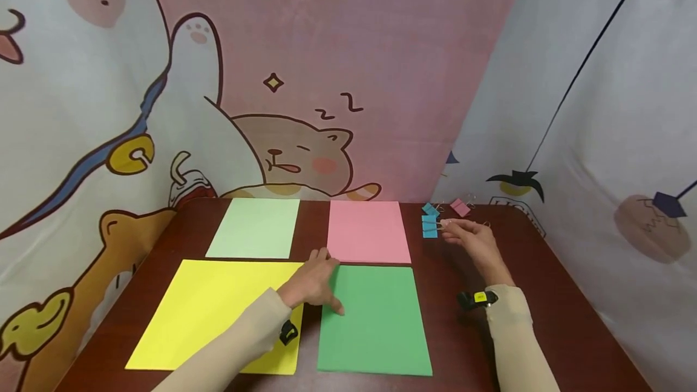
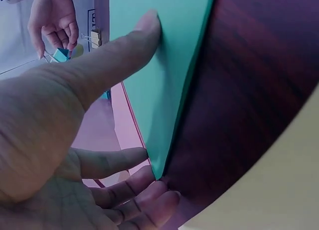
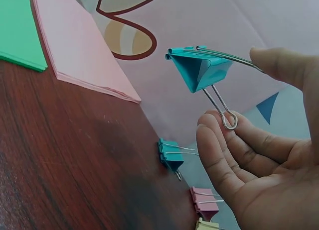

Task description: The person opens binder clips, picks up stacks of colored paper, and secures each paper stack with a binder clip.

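Observation:
My right hand (image 1: 476,244) is raised over the far right of the table and pinches a blue binder clip (image 3: 202,73) by its wire handles. In the right wrist view the thumb is on one handle and fingertips touch the other; the clip grips nothing. My left hand (image 1: 316,280) is at the far left corner of a green paper stack (image 1: 376,325). Its thumb extends over the green surface, while the fingers touch the corner's edges in the left wrist view.
A pink paper stack (image 1: 367,231) lies behind the green one. Yellow paper (image 1: 212,313) and pale green paper (image 1: 253,228) are on the left. Another blue clip (image 3: 170,153), a pink clip (image 3: 204,202) and a cream clip (image 3: 207,224) sit at the back right.

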`<state>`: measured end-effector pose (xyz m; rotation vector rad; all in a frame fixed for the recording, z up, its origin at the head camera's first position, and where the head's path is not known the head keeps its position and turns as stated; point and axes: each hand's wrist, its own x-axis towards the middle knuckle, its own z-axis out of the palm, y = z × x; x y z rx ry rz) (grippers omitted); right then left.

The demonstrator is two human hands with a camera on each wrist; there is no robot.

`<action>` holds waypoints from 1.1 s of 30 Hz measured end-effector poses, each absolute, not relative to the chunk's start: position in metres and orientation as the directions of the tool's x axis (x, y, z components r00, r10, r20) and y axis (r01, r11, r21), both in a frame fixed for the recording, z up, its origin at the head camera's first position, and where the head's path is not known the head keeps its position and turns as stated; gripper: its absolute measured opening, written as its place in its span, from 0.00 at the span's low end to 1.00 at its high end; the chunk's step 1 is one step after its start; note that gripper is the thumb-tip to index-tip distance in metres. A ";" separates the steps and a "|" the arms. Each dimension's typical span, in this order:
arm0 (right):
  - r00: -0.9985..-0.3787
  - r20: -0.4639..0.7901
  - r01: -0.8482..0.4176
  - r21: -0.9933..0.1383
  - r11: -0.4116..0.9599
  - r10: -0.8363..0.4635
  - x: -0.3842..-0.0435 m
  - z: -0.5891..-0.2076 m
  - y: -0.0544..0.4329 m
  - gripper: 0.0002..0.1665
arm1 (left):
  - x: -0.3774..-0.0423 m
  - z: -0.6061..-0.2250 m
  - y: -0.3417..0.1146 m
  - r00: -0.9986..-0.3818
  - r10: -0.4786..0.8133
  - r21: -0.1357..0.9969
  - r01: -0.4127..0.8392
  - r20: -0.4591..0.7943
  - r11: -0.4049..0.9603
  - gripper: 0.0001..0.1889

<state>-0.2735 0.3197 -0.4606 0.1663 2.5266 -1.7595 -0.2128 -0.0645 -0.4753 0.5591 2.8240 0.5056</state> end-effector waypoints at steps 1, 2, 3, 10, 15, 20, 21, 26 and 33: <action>-0.993 -0.110 0.121 -0.931 0.344 0.052 -0.274 -0.461 0.319 0.48 | -0.214 -0.474 -0.064 -0.906 0.395 0.368 0.318 -0.155 0.874 0.56; -0.993 -0.109 0.119 -0.932 0.343 0.050 -0.274 -0.461 0.318 0.47 | -0.215 -0.474 -0.063 -0.907 0.389 0.366 0.310 -0.163 0.877 0.56; -0.993 -0.107 0.117 -0.933 0.340 0.050 -0.274 -0.461 0.317 0.47 | -0.216 -0.473 -0.063 -0.908 0.381 0.365 0.301 -0.171 0.881 0.55; -0.996 -0.083 0.088 -0.937 0.339 0.029 -0.274 -0.460 0.312 0.43 | -0.221 -0.474 -0.062 -0.910 0.369 0.346 0.290 -0.189 0.892 0.53; -0.997 -0.074 0.077 -0.938 0.338 0.022 -0.273 -0.459 0.311 0.42 | -0.222 -0.475 -0.061 -0.906 0.374 0.388 0.277 -0.200 0.879 0.47; -0.997 -0.073 0.076 -0.941 0.331 0.022 -0.273 -0.458 0.310 0.41 | -0.217 -0.476 -0.061 -0.905 0.374 0.549 0.212 -0.201 0.808 0.47; -0.997 -0.074 0.077 -0.941 0.329 0.022 -0.273 -0.457 0.310 0.41 | -0.215 -0.477 -0.061 -0.907 0.374 0.588 0.198 -0.193 0.784 0.48; -0.996 -0.082 0.084 -0.948 0.307 0.020 -0.272 -0.457 0.310 0.41 | -0.204 -0.482 -0.060 -0.929 0.350 0.716 0.162 -0.122 0.679 0.51; -0.997 -0.071 0.072 -0.955 0.289 0.016 -0.271 -0.458 0.311 0.41 | -0.187 -0.490 -0.058 -0.974 0.215 0.831 0.065 -0.067 0.553 0.65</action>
